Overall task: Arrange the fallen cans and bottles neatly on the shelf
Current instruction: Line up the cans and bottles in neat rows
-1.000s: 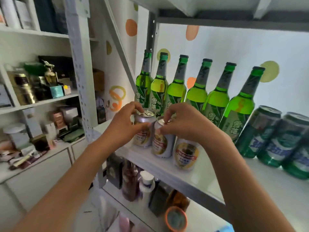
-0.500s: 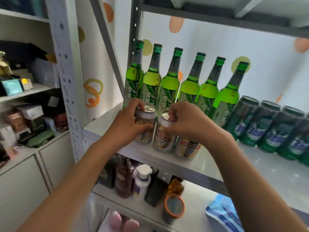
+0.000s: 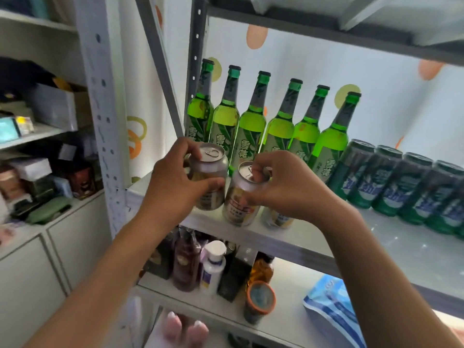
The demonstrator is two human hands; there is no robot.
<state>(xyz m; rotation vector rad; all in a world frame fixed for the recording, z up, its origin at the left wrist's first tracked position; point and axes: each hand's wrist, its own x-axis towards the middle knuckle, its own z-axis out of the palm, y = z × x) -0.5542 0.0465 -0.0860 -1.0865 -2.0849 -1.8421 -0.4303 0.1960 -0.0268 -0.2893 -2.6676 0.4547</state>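
While gripping cans on shelf point(image 3: 313, 243): six bottles point(image 3: 251, 126) upright behind, green cans point(image 3: 391, 187) in row at right. Left hand point(image 3: 173, 187) fingers clamped round left can point(image 3: 209, 172); right hand point(image 3: 288, 187) fingers clamped on tilted can point(image 3: 238, 199); third can point(image 3: 276, 218) beside.

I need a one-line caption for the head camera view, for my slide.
Each hand, left and right, grips a silver can on the shelf before green bottles.

Two silver aluminium cans with gold-and-red labels stand at the shelf's point(image 3: 376, 249) front left: the left can point(image 3: 209, 182) upright, the right can point(image 3: 242, 197) tilted toward one o'clock. Behind, toward twelve o'clock, six green glass bottles point(image 3: 252, 121) stand upright; at three o'clock, dark green cans point(image 3: 406, 187) line up.
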